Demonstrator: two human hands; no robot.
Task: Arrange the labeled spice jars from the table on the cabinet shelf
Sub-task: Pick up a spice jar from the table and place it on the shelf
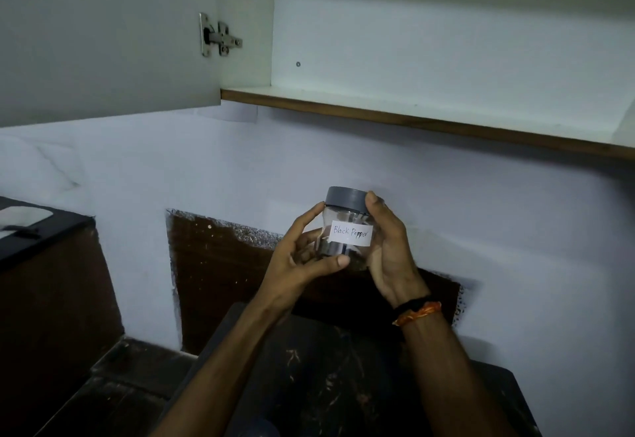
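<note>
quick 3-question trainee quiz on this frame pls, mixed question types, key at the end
1. True or false: the jar labeled Black Pepper already stands on the cabinet shelf.
2. Which hands hold the jar? A) left hand only B) right hand only C) both hands
3. Fill in: the jar's lid is ____ in colour.

Key: 1. False, it is held in the air below the shelf, in front of the wall. 2. C, one hand on each side of the jar. 3. Grey.
</note>
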